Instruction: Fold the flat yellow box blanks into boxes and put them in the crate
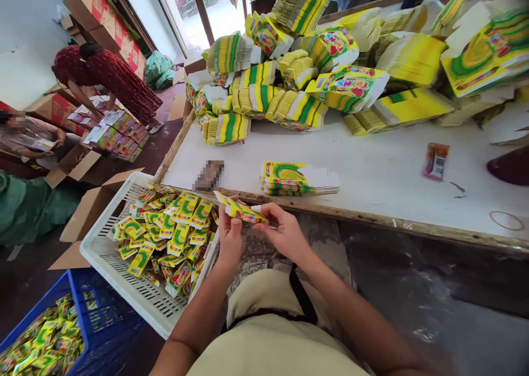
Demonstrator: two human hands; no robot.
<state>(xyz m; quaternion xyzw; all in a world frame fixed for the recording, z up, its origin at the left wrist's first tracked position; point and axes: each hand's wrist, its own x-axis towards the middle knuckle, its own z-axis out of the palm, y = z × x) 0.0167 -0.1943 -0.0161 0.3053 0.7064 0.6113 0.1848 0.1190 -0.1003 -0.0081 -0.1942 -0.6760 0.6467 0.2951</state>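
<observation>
a person's two bare hands meet over the near edge of a white-topped bench, holding one small yellow carton between them. the left hand grips the carton's left end, thumb on the near side; the right hand pinches its right end between thumb and fingers, beside a white flap. just beyond the right hand, on the bench, lies a short stack of flat yellow-and-green cartons. just beyond the left hand is a brownish thing, too blurred to name. farther out past both hands, bundles of flat cartons are heaped along the bench. well to the right of the right hand lie a small orange-and-pink packet and a thin ring. just left of the left hand, a white slatted basket holds many loose yellow cartons; farther left and nearer the body stands a blue crate of similar packs. well beyond the left hand, a person in dark red bends over wrapped boxes.
</observation>
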